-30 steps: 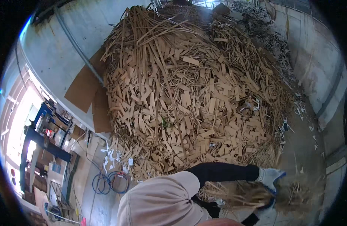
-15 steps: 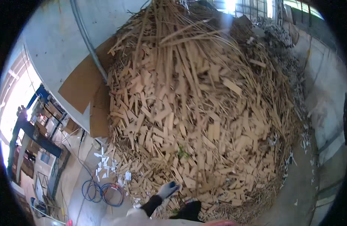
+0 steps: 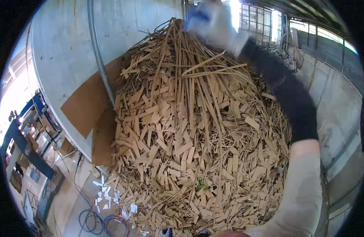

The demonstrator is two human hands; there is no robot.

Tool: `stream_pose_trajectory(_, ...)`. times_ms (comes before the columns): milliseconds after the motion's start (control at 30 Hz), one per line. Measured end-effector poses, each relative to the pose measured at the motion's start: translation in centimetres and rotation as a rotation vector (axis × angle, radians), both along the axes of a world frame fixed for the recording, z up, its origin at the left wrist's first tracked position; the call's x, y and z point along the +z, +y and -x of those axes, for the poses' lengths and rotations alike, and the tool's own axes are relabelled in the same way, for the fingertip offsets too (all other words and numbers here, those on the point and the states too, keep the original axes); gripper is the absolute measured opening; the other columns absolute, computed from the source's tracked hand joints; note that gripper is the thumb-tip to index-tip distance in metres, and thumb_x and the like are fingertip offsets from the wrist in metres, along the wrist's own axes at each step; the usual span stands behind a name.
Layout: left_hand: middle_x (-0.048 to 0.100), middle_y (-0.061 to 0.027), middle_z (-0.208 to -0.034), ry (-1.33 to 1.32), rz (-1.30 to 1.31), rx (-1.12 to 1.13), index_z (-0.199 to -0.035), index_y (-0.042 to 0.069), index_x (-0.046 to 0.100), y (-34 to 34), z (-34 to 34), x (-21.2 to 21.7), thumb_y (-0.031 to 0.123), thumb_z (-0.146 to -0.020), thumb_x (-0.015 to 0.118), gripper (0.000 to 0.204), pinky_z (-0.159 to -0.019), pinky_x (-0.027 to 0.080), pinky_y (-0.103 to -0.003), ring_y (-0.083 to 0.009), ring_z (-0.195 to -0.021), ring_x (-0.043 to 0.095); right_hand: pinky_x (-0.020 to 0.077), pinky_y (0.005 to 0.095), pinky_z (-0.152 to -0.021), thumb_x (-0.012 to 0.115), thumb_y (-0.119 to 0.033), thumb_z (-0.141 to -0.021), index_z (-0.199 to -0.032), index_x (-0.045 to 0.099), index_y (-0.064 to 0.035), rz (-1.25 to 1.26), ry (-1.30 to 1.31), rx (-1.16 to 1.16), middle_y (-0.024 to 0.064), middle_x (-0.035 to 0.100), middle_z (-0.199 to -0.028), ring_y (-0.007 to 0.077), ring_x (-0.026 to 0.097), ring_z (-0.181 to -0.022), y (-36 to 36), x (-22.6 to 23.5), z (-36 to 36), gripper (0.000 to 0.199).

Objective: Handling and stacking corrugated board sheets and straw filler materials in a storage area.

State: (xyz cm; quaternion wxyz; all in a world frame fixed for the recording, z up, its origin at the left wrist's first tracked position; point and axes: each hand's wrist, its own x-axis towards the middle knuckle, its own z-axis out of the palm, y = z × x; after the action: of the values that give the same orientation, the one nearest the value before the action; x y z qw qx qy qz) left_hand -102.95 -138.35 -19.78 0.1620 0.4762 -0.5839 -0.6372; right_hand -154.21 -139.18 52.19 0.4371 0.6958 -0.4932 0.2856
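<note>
My right hand (image 3: 214, 24), in a white glove with blue patches, is stretched far out over the top of a tall heap of light-brown wood strips and offcuts (image 3: 197, 150). The hand is motion-blurred, so its grip cannot be made out. Long thin strips (image 3: 178, 67) fan down the heap just below it. My dark sleeve (image 3: 286, 93) and pale upper sleeve (image 3: 300, 189) run down the right side. My left hand is out of sight.
A grey concrete wall (image 3: 63, 51) with a metal pipe (image 3: 98, 59) and leaning cardboard sheets (image 3: 87, 106) stands left of the heap. White scraps (image 3: 107, 195) and coiled blue cable (image 3: 91, 221) lie on the floor. Blue shelving (image 3: 24, 138) stands far left, a low wall (image 3: 340, 114) on the right.
My right arm has swung from low beside the heap, where the hand held a bundle of strips, up to the top of the heap. The view has tilted upward.
</note>
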Motion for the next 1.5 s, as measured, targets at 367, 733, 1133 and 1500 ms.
stream_pose_trajectory(367, 0.072, -0.0168, -0.094, -0.238, 0.06, -0.536, -0.102, 0.008, 0.072, 2.7, 3.3, -8.8, 0.052, -0.086, 0.064, 0.048, -0.079, 0.052, -0.036, -0.0295, -0.09, 0.07, 0.0509, 0.0446, -0.067, 0.066, -0.05, -0.084, -0.106, 0.058, 0.0004, -1.575, -0.634, 0.12, 0.0198, 0.065, -0.08, 0.0349, 0.065, -0.076, 19.2, -65.6, -25.5, 0.056)
stream_pose_trajectory(733, 0.067, -0.008, -0.063, -0.328, 0.65, -1.293, -0.085, 0.011, 0.073, 8.9, 4.6, -3.5, 0.06, -0.089, 0.053, 0.052, -0.064, 0.052, -0.036, -0.0245, -0.063, 0.068, 0.0495, 0.0298, -0.058, 0.07, -0.025, -0.088, -0.099, 0.063, -0.0024, -0.278, -1.556, -1.173, 0.0038, 0.066, -0.071, 0.0131, 0.062, -0.063, 65.0, -68.4, -49.6, 0.026)
stream_pose_trajectory(1133, 0.066, -0.0069, -0.109, 0.389, -0.11, -1.864, -0.126, -0.001, 0.057, 56.5, -3.9, 10.3, 0.01, -0.096, 0.058, 0.032, -0.082, 0.052, -0.028, -0.0131, -0.093, 0.063, 0.0516, 0.0389, -0.083, 0.067, -0.038, -0.083, -0.107, 0.065, 0.0016, 0.975, -2.088, -2.054, 0.0234, 0.068, -0.101, 0.0347, 0.066, -0.096, 70.2, -70.6, -103.6, 0.046)
stream_pose_trajectory(1500, 0.065, -0.0183, -0.116, 1.54, -0.279, -2.344, -0.129, -0.008, 0.054, 82.5, -23.1, 36.8, 0.013, -0.085, 0.061, 0.049, -0.09, 0.052, -0.038, -0.0253, -0.101, 0.065, 0.0514, 0.0321, -0.081, 0.071, -0.036, -0.085, -0.111, 0.064, 0.0058, 2.132, -2.048, -1.846, 0.0153, 0.07, -0.1, 0.0205, 0.066, -0.09, 55.0, -80.6, -114.3, 0.05)
